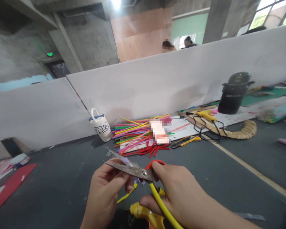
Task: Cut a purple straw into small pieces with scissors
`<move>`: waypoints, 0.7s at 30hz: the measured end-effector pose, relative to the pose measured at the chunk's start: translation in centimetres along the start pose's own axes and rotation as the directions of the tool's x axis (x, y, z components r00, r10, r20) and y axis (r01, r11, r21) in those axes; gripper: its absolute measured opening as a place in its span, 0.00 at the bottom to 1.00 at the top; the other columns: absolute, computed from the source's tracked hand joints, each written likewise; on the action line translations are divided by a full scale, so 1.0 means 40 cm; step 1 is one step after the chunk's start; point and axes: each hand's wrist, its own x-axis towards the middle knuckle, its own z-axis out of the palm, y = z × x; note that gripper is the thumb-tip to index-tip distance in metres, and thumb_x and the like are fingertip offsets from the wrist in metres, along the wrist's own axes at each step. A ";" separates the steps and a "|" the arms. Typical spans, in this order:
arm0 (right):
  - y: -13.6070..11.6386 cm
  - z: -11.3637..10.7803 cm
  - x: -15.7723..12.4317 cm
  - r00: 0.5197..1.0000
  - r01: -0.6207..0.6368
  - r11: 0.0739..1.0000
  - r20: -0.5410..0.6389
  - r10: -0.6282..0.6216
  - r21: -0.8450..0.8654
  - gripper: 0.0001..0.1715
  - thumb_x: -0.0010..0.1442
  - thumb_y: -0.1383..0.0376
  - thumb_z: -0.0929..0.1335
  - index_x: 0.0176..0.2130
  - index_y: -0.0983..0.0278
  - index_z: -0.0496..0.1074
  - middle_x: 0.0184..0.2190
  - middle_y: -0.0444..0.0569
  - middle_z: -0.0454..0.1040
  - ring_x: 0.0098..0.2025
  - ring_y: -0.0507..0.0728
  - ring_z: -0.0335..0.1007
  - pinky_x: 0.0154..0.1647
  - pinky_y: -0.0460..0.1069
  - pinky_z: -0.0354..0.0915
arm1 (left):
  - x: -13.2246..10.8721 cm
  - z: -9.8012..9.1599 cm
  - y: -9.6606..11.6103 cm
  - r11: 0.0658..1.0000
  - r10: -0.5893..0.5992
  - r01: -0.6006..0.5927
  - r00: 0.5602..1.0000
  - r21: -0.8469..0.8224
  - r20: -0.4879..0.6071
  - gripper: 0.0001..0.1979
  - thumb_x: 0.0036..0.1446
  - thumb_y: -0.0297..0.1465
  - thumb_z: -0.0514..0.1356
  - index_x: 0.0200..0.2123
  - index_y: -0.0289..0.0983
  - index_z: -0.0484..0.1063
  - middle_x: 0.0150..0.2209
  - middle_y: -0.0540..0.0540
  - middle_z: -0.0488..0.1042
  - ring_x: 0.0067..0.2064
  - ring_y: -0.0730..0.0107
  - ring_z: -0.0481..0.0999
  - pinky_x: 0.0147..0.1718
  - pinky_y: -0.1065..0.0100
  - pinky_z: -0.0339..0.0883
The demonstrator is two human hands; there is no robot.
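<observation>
My right hand (181, 194) grips a pair of scissors (133, 168) with red handles, blades open and pointing left. My left hand (107, 190) pinches a small pale purple piece (125, 161) between the blades, its fingers closed. A thin yellow strip (127, 194) hangs below my left fingers. A yellow cord (163, 206) runs under my right hand, and the yellow glue gun (145, 216) lies just below both hands.
A pile of coloured pipe cleaners (135, 133) lies beyond the hands, beside a white cup (101, 125). A second glue gun (206, 116) with black cable, a yellow utility knife (186, 141), a black pot (233, 93) and a white partition (157, 82) stand further back. Red paper (7, 187) lies left.
</observation>
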 end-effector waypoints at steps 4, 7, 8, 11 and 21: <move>-0.002 -0.001 -0.003 1.000 -0.018 1.000 -0.006 0.018 0.001 0.28 0.47 0.40 0.65 0.33 0.61 0.65 0.25 0.47 0.73 0.25 0.60 0.69 0.22 0.47 0.49 | 0.001 0.002 0.000 1.000 -0.003 0.004 1.000 0.008 -0.008 0.04 0.43 0.22 0.62 0.23 0.36 0.74 0.16 0.53 0.70 0.17 0.79 0.66 0.16 0.78 0.59; 0.000 0.001 -0.004 1.000 -0.002 1.000 -0.017 0.002 -0.020 0.29 0.47 0.39 0.65 0.32 0.61 0.65 0.25 0.47 0.72 0.25 0.60 0.68 0.22 0.47 0.47 | -0.002 0.002 0.000 1.000 -0.005 0.005 1.000 0.015 -0.012 0.03 0.43 0.23 0.62 0.23 0.36 0.74 0.16 0.53 0.70 0.17 0.78 0.65 0.16 0.77 0.58; 0.002 0.003 -0.004 1.000 0.005 0.999 -0.022 -0.006 -0.032 0.30 0.48 0.39 0.64 0.32 0.62 0.65 0.24 0.47 0.72 0.24 0.60 0.68 0.21 0.47 0.46 | -0.003 0.002 0.001 1.000 -0.009 0.009 1.000 0.016 -0.011 0.03 0.43 0.23 0.62 0.22 0.36 0.74 0.16 0.53 0.70 0.17 0.78 0.65 0.16 0.77 0.58; 0.007 0.005 0.001 0.999 0.009 0.998 -0.035 -0.011 -0.063 0.30 0.48 0.38 0.63 0.29 0.62 0.65 0.21 0.47 0.70 0.22 0.58 0.66 0.21 0.47 0.44 | -0.005 0.000 0.004 0.999 -0.031 0.030 0.999 0.023 0.020 0.03 0.44 0.23 0.62 0.22 0.35 0.74 0.15 0.52 0.70 0.17 0.78 0.65 0.17 0.77 0.59; 0.006 -0.019 0.013 0.998 -0.008 0.893 -0.058 0.038 0.449 0.11 0.54 0.59 0.65 0.25 0.62 0.62 0.20 0.40 0.64 0.22 0.50 0.56 0.22 0.43 0.53 | 0.001 -0.014 -0.010 0.990 -0.005 -0.004 0.998 0.138 0.070 0.03 0.47 0.26 0.61 0.23 0.38 0.72 0.19 0.53 0.70 0.20 0.76 0.68 0.19 0.76 0.61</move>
